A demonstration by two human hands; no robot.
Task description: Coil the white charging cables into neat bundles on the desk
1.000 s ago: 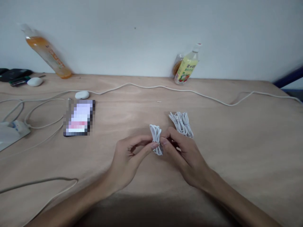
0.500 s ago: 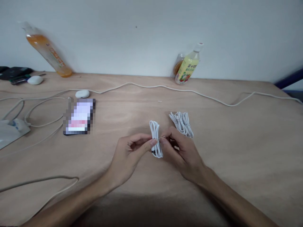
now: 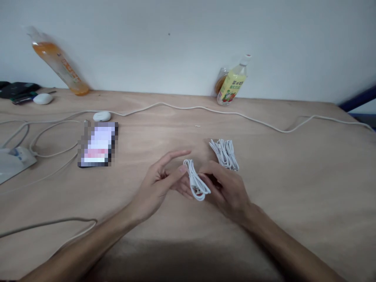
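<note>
A small coiled white cable (image 3: 196,181) is held between my two hands just above the wooden table (image 3: 293,184). My right hand (image 3: 227,190) pinches the coil at its middle with thumb and fingers. My left hand (image 3: 161,182) has its fingers spread, the index stretched forward and the thumb tip touching the coil's upper end. A second bundled white cable (image 3: 225,154) lies on the table just beyond my right hand.
A long white cord (image 3: 258,121) runs across the table's far half. A phone (image 3: 97,144) and a white earbud case (image 3: 102,116) lie at the left. Two drink bottles (image 3: 232,82) (image 3: 60,64) stand against the wall. More cords and a charger (image 3: 13,158) sit far left.
My left hand has let go of its pinch and spread its fingers. The coil has tilted and dropped slightly lower in my right hand.
</note>
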